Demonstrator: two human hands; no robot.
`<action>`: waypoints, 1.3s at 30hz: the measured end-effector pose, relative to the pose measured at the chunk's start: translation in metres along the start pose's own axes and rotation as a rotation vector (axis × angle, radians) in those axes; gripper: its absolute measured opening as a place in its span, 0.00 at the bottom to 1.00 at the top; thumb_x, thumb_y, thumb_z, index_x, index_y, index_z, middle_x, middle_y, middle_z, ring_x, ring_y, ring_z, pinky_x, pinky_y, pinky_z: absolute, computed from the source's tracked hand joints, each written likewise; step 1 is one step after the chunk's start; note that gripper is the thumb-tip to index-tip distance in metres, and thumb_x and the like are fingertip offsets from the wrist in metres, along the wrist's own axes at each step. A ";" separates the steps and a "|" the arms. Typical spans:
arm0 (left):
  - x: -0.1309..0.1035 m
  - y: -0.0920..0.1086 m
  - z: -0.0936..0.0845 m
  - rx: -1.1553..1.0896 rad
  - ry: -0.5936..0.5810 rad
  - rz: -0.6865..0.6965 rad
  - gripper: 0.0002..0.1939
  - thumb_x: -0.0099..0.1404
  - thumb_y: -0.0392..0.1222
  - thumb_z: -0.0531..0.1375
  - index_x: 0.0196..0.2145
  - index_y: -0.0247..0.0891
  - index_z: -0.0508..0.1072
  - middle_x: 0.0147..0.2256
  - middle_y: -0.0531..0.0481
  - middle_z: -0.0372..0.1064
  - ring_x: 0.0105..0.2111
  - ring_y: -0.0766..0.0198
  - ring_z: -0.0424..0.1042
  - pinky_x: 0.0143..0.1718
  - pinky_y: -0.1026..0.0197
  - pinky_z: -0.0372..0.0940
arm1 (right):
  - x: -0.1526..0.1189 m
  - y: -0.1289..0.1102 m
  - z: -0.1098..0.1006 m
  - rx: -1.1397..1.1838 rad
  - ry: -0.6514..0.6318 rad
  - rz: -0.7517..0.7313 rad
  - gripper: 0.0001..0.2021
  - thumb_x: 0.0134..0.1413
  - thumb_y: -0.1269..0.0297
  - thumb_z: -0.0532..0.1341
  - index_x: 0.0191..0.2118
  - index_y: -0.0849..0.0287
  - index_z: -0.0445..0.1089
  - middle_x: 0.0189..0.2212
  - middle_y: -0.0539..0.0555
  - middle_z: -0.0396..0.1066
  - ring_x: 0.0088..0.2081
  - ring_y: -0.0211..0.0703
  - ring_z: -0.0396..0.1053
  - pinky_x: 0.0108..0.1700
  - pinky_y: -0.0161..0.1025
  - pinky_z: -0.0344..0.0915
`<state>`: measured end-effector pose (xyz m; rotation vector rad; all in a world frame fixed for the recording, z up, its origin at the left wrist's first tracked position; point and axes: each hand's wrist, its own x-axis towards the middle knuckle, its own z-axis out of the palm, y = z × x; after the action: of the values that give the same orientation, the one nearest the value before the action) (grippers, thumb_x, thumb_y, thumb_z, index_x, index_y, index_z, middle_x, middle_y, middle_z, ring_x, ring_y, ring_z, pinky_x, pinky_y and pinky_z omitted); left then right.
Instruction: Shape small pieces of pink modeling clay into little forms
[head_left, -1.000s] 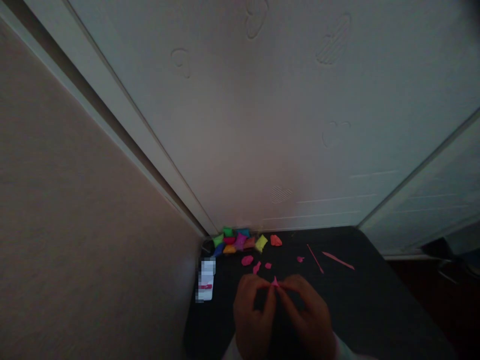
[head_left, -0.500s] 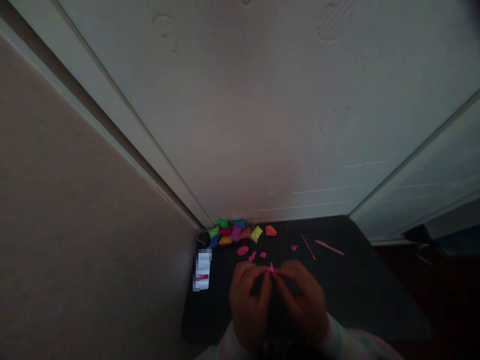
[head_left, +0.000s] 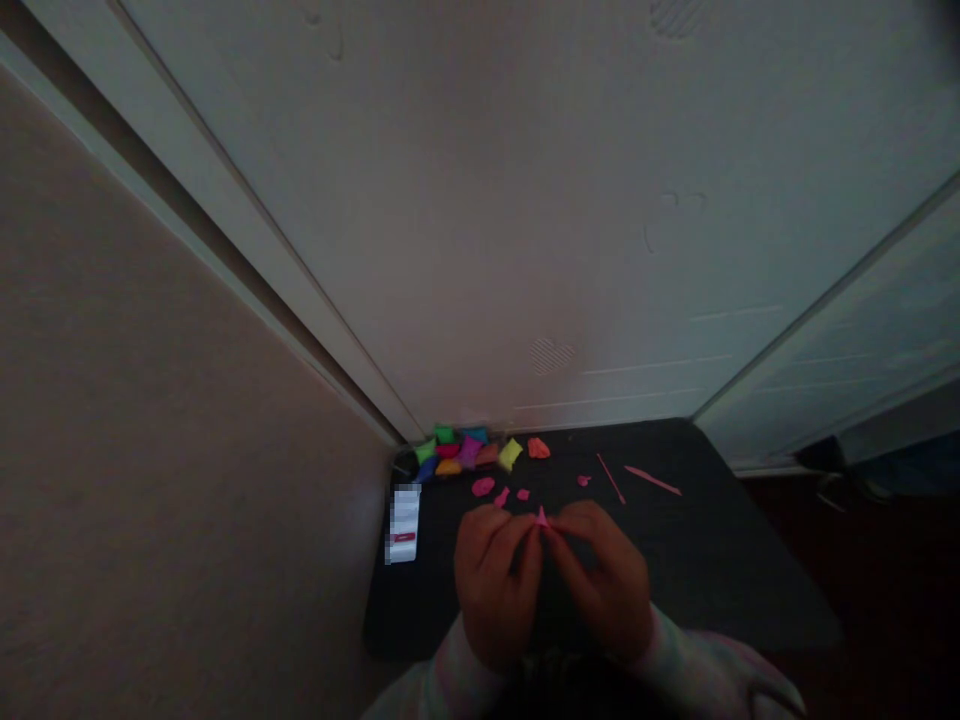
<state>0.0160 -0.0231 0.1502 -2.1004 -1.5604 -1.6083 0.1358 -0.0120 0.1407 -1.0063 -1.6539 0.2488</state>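
Between the fingertips of both hands is a small pointed piece of pink modelling clay (head_left: 541, 517). My left hand (head_left: 496, 575) pinches it from the left, and my right hand (head_left: 600, 580) pinches it from the right. Its lower part is hidden by the fingers. Just beyond the left hand lie a flattened pink clay piece (head_left: 483, 487), a narrow pink piece (head_left: 502, 496) and a small pink lump (head_left: 523, 494). Another pink bit (head_left: 583, 481) rests beyond the right hand, near a thin pink stick (head_left: 611, 479) and a flat pink modelling tool (head_left: 652, 480).
Several colourful clay packets (head_left: 450, 452) sit at the dark table's (head_left: 697, 560) back left corner. A yellow packet (head_left: 511, 455) and an orange piece (head_left: 538, 448) lie beside them. A white phone-like object (head_left: 405, 525) is at the left edge. A white panel (head_left: 480, 250) stands directly behind.
The view has tilted slightly down, so the table and its things appear a little higher. Both hands keep pinching the pink clay, with only slight finger movement.
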 end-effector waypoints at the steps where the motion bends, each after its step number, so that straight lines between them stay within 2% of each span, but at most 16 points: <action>1: 0.000 0.000 0.000 -0.002 -0.001 0.000 0.04 0.58 0.31 0.59 0.32 0.36 0.72 0.27 0.50 0.69 0.30 0.64 0.70 0.32 0.61 0.69 | 0.000 0.000 0.000 0.001 -0.001 0.004 0.03 0.54 0.70 0.57 0.32 0.57 0.68 0.24 0.51 0.72 0.27 0.39 0.70 0.30 0.35 0.69; 10: 0.003 0.008 -0.002 -0.025 -0.029 -0.078 0.04 0.59 0.31 0.58 0.30 0.37 0.71 0.27 0.50 0.69 0.28 0.65 0.70 0.29 0.64 0.69 | 0.002 -0.001 -0.003 0.014 -0.035 0.026 0.04 0.54 0.70 0.57 0.33 0.58 0.69 0.24 0.51 0.73 0.27 0.39 0.71 0.29 0.35 0.69; 16: 0.000 0.005 -0.001 -0.008 -0.001 -0.053 0.05 0.58 0.31 0.59 0.33 0.37 0.73 0.28 0.49 0.70 0.30 0.63 0.71 0.31 0.62 0.70 | 0.002 -0.002 -0.002 0.016 -0.027 0.019 0.04 0.53 0.71 0.58 0.33 0.57 0.69 0.24 0.51 0.73 0.27 0.39 0.71 0.30 0.36 0.69; 20: 0.000 0.003 -0.001 -0.017 0.002 -0.054 0.05 0.58 0.31 0.59 0.31 0.37 0.74 0.27 0.49 0.69 0.30 0.64 0.70 0.32 0.62 0.69 | 0.001 -0.001 -0.002 0.018 -0.034 0.019 0.04 0.53 0.71 0.58 0.33 0.58 0.70 0.24 0.51 0.73 0.27 0.39 0.71 0.30 0.36 0.69; 32: 0.001 0.009 0.001 -0.116 -0.062 -0.266 0.04 0.59 0.33 0.58 0.28 0.37 0.71 0.26 0.51 0.70 0.26 0.66 0.72 0.26 0.65 0.69 | -0.002 0.001 -0.002 0.044 -0.037 0.054 0.04 0.53 0.71 0.58 0.32 0.58 0.69 0.25 0.51 0.73 0.28 0.39 0.71 0.30 0.35 0.69; 39: 0.001 0.006 -0.001 -0.082 -0.074 -0.219 0.03 0.58 0.34 0.59 0.31 0.38 0.74 0.28 0.50 0.70 0.29 0.64 0.71 0.30 0.62 0.69 | -0.001 0.000 -0.002 0.026 -0.011 0.040 0.04 0.53 0.71 0.58 0.30 0.57 0.69 0.24 0.51 0.73 0.27 0.39 0.71 0.30 0.36 0.68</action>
<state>0.0194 -0.0255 0.1540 -2.1156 -1.8356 -1.7061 0.1379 -0.0132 0.1408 -1.0207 -1.6380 0.3020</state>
